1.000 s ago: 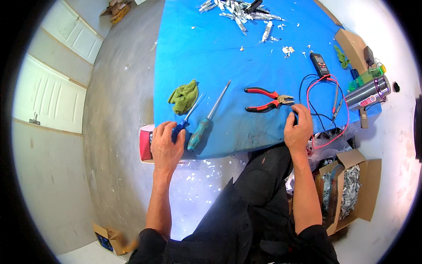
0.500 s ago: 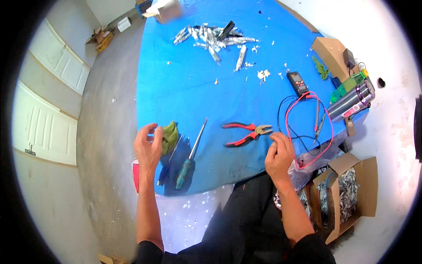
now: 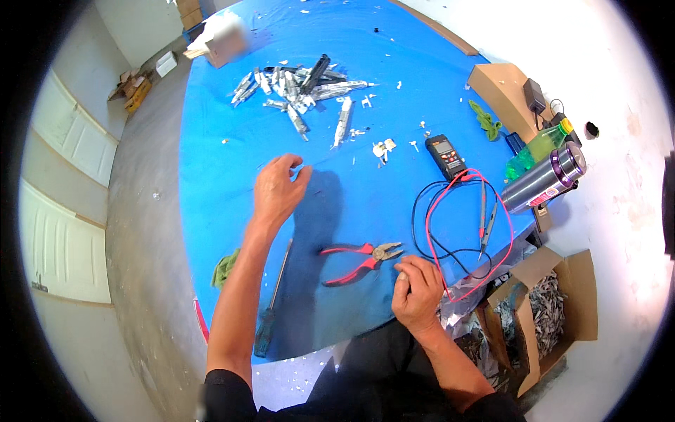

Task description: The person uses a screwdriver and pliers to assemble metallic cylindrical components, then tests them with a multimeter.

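My left hand [image 3: 280,188] hangs over the blue-covered table, holding nothing, fingers loosely bent and thumb apart. Beyond it lies a pile of flat silvery-white strips [image 3: 292,88] with some black pieces, one strip [image 3: 342,121] apart from the rest. My right hand [image 3: 416,292] is curled closed at the near edge, with nothing visible in it. Just left of that hand, red-and-black pliers [image 3: 362,264] lie with handles spread. A long screwdriver [image 3: 265,330] with a teal handle rests right of my left forearm. That forearm partly covers a green cloth [image 3: 225,269].
A multimeter [image 3: 446,158] with red and black leads lies on the right, near a steel flask [image 3: 545,179] and a green bottle [image 3: 540,151]. An open carton [image 3: 580,295] of scrap strips stands below the right edge. Another box [image 3: 226,46] sits far left; white crumbs dot the blue cover [image 3: 380,204].
My left hand has left the green cloth, moving forward and right toward the strips. My right hand stays beside the pliers, fingers still curled. The whole view has shifted.
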Demonstrator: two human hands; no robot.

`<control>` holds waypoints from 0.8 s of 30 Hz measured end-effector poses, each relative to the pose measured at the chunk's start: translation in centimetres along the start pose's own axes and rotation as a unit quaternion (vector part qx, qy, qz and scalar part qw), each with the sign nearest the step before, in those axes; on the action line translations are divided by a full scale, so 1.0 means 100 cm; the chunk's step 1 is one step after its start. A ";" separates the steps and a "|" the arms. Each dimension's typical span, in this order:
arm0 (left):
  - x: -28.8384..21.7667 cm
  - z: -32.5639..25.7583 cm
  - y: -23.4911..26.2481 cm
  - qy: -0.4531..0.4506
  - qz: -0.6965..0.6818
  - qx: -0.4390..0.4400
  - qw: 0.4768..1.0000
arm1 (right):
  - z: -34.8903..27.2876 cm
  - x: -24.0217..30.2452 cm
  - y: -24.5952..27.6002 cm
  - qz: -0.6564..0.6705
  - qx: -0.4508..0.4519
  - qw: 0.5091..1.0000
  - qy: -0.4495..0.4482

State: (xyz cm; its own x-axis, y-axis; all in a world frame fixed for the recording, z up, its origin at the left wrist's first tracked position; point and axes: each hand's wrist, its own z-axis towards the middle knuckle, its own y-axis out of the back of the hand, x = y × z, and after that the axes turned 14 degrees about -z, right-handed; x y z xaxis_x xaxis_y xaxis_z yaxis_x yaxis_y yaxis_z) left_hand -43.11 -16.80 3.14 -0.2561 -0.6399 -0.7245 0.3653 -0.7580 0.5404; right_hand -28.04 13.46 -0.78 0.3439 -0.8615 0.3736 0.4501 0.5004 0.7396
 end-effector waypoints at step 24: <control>-0.024 -0.027 0.023 0.179 -0.033 0.052 0.982 | -0.002 -0.004 0.000 0.026 -0.033 0.999 -0.006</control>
State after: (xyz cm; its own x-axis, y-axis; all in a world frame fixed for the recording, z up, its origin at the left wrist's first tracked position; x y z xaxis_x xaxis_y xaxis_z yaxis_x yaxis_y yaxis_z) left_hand -39.24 -16.68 5.00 0.0623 -0.5180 -0.8531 0.2603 -0.8168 0.5149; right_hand -28.05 13.84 -1.01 0.3589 -0.8351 0.4169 0.4853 0.5485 0.6809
